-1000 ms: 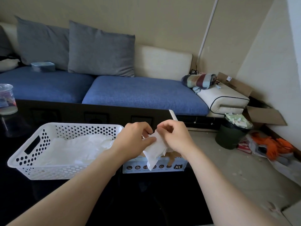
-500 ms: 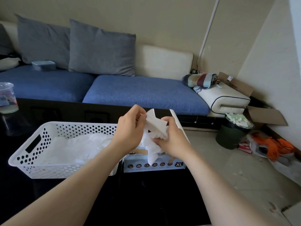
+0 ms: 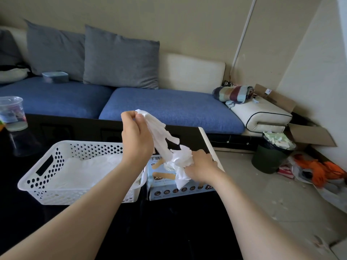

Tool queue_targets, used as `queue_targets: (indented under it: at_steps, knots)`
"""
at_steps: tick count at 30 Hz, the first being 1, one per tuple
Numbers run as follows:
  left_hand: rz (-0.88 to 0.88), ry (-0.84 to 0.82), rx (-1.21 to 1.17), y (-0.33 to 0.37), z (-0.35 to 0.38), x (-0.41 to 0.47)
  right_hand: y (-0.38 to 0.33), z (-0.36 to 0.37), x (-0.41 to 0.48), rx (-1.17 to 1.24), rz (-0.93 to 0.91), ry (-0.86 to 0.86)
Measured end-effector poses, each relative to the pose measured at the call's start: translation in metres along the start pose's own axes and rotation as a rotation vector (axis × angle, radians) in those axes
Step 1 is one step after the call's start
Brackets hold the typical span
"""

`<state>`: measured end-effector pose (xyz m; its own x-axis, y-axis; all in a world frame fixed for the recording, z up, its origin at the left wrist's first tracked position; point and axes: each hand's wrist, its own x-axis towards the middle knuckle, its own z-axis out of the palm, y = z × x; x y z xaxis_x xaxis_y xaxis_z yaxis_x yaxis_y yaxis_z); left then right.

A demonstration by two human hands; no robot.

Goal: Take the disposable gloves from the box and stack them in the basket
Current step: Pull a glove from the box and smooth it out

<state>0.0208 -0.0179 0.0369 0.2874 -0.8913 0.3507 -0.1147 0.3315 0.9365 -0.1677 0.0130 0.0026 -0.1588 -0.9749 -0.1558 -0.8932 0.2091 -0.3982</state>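
Currently left hand pinches one glove high; right hand clutches bunched gloves at box. Tangled extras may drag out.

The left hand and right hand are bare; the 2 forearms are bare too.

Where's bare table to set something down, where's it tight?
Free: dark table strip in front of the white basket and glove box; also between plastic cup and basket. Tight: above the box, where left hand pinches a glove and right hand grips a glove wad.
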Motion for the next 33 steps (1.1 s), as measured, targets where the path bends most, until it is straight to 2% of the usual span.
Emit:
queue_targets:
  at_steps: [6,10,14,18,21,25,28,33]
  knots:
    - [0.003,0.003,-0.041,0.004,-0.009,0.004,-0.007,-0.005,-0.010,0.182,-0.121,0.139]
    - [-0.102,0.055,-0.156,0.012,-0.019,0.010,-0.016,-0.008,-0.017,0.261,-0.267,0.245]
    - [-0.211,0.071,-0.228,0.015,-0.033,0.013,-0.018,-0.007,-0.017,0.238,-0.243,0.292]
    - [-0.345,-0.053,-0.275,0.011,-0.049,0.014,-0.028,-0.007,-0.017,0.249,-0.231,0.412]
    - [-0.385,-0.191,-0.249,0.012,-0.056,0.008,-0.048,-0.008,-0.024,0.264,-0.307,0.529]
    - [-0.371,-0.321,-0.266,0.018,-0.060,0.003,-0.077,-0.007,-0.035,0.494,-0.448,0.390]
    - [-0.346,-0.372,-0.222,0.018,-0.063,0.003,-0.089,-0.008,-0.037,0.625,-0.456,0.336]
    - [-0.288,-0.352,-0.064,0.008,-0.072,0.005,-0.091,-0.010,-0.034,0.941,-0.355,0.318]
